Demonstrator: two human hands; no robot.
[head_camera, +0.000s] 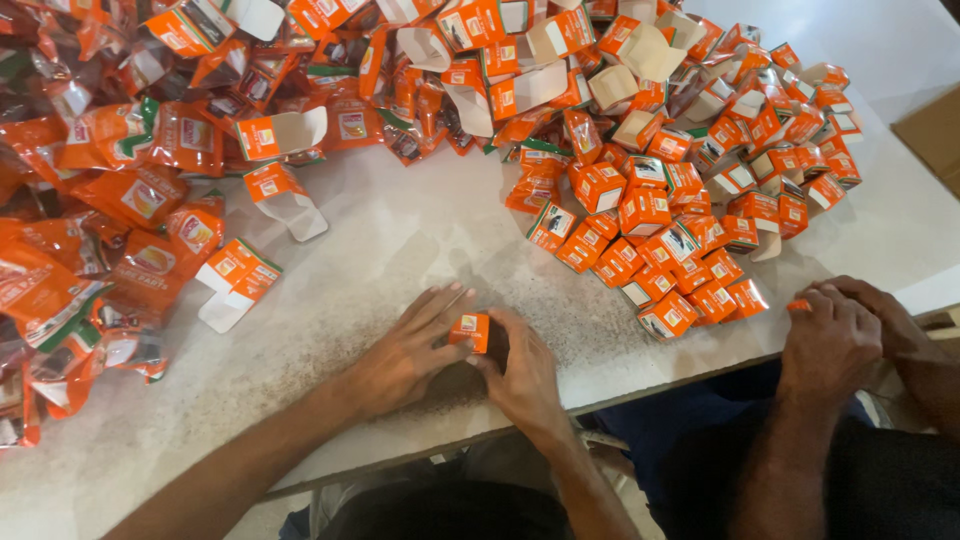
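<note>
Speckled white tabletop (380, 260) carries everything: left hand (405, 350) and right hand (520, 375) pinch a small orange carton (470, 330) between their fingertips, apparently pressing it closed. Finished cartons (650, 240) pile beyond the right hand, orange sachets (110, 200) beyond the left; a co-worker's hands (840, 335) work alongside.

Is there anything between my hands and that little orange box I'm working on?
Nothing visible. Your left hand and right hand both touch the small orange box directly, on the bare white table. The heap of closed orange boxes lies further right, apart; another person's hands are beyond it.
</note>
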